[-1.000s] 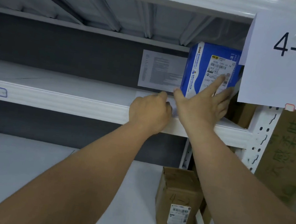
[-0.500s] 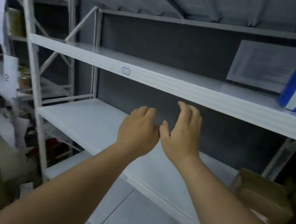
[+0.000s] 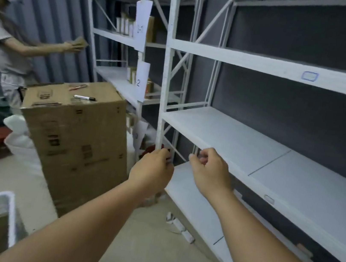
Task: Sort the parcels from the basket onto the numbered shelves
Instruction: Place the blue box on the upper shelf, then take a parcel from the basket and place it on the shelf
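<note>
Change: both hands have come off the shelf holding the blue box; that box is out of view now.
Meaning: one parcel likely placed; next comes from the basket (image 3: 9,216), lower left.
Left hand (image 3: 152,170): loosely curled, holding nothing.
Right hand (image 3: 209,172): likewise, before the white shelves (image 3: 222,138).

White shelf rack (image 3: 229,137): boards bare beyond the fingertips (image 3: 202,157). Floor (image 3: 147,239) below fingers: cardboard carton (image 3: 72,138), possibly a power strip (image 3: 180,227).

Matt white metal shelves (image 3: 223,136); a brown cardboard box (image 3: 76,139), paper-taped.
</note>
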